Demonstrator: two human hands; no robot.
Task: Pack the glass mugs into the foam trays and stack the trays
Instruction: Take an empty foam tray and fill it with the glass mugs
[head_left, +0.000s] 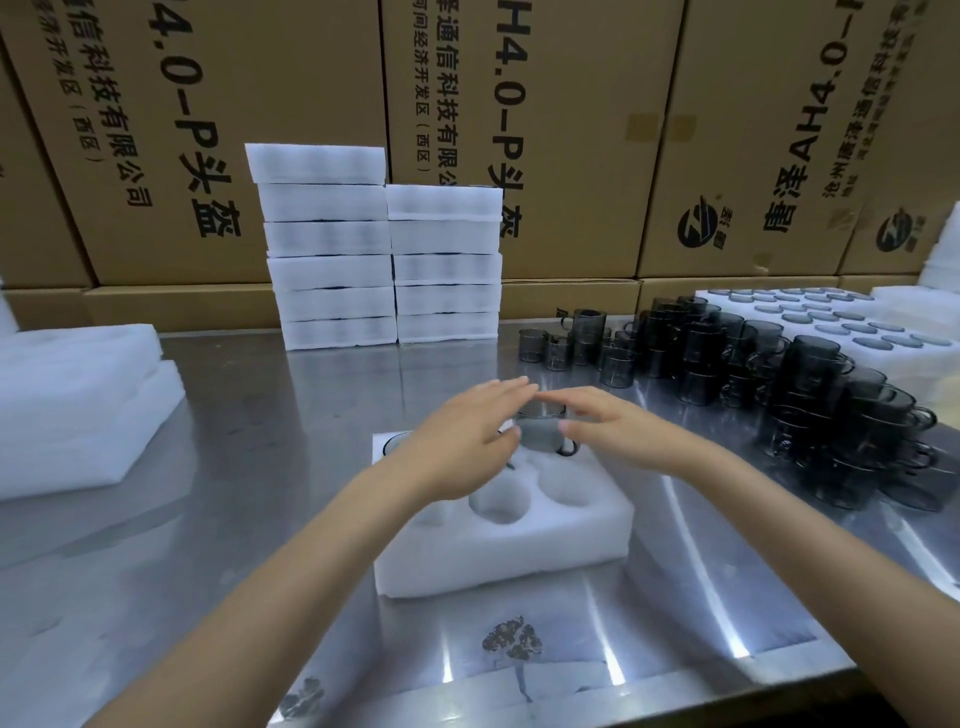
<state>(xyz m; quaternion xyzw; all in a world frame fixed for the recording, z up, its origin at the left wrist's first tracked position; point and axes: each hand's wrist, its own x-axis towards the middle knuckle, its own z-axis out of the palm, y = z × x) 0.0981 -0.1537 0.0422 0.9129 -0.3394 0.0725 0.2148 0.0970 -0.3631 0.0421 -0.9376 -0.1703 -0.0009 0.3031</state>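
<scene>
A white foam tray (519, 551) with round pockets lies on the steel table in front of me. A grey glass mug (540, 434) stands upright in a far pocket, its handle to the right. My left hand (462, 431) and my right hand (608, 421) hover over the mug, fingers straight and meeting above its rim. Whether they touch the glass is unclear. Another mug's rim (397, 441) shows in the tray's far left pocket, partly hidden by my left hand. Two near pockets (501, 501) hold nothing.
Two stacks of foam trays (384, 260) stand at the back centre before cardboard boxes (571, 130). Several stacked grey mugs (779, 384) crowd the right side. A large foam sheet with round glass pieces (841, 322) sits far right. Loose foam pieces (78, 405) lie at left.
</scene>
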